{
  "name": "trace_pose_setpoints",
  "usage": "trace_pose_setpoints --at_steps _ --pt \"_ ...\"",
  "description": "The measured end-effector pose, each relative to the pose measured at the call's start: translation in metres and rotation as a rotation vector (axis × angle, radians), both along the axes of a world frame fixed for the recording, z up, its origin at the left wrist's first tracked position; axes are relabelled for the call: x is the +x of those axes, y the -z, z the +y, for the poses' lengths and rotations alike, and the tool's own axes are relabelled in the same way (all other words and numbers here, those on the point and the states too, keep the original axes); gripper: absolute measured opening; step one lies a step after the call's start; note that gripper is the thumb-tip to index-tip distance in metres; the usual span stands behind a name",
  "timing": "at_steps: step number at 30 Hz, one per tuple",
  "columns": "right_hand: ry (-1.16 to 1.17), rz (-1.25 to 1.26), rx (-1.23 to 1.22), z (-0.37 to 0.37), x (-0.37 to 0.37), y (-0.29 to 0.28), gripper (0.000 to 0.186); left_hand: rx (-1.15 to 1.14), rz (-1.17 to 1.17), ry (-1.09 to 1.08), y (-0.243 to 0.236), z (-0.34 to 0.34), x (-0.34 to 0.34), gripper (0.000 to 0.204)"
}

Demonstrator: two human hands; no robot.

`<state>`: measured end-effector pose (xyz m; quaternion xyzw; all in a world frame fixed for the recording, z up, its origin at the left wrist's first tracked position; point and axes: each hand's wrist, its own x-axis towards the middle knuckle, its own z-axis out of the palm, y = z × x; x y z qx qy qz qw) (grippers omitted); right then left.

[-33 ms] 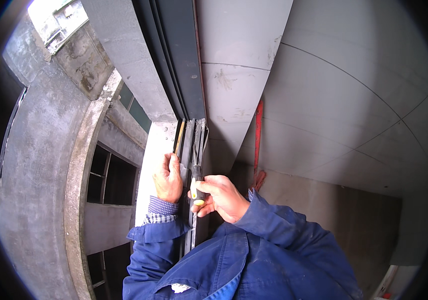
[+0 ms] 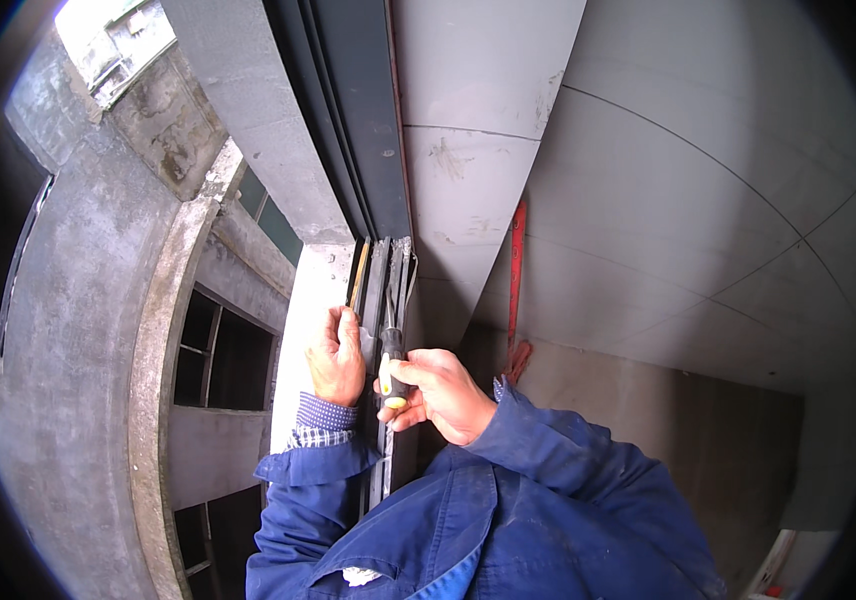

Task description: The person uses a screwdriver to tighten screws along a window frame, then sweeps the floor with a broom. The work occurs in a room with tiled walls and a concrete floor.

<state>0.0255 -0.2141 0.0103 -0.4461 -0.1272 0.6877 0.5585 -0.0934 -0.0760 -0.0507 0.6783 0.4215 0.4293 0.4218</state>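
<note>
Where the grip sits: right hand (image 2: 440,392) closed round a black, yellow-capped screwdriver (image 2: 391,368), shaft running up into the dark window frame (image 2: 385,290).
Left hand (image 2: 337,357): curled against the frame's edge, apparently steadying it; whether it holds anything cannot be told.
Around: pale sill (image 2: 303,330), grey concrete wall (image 2: 68,330), red level (image 2: 516,280).
Containers: none visible.

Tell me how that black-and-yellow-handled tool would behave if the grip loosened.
The tool looks rigid, so it probably won't flex. Its rounded handle might roll or slip from the right hand. With the open drop beside the window frame, it could fall far.
</note>
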Motion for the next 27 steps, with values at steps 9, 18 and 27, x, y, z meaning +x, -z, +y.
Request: trace_pose_setpoints --at_steps 9,18,27 --pt "0.091 -0.053 -0.014 0.045 0.010 0.021 0.028 0.015 -0.045 0.025 -0.006 -0.003 0.002 0.019" --pt "0.158 -0.134 0.030 0.058 0.012 0.029 0.029 -0.068 -0.036 0.044 -0.010 -0.004 0.000 0.020" --pt "0.201 -0.146 0.061 0.054 0.006 0.027 0.027 -0.146 -0.054 0.038 -0.009 -0.005 0.000 0.021"
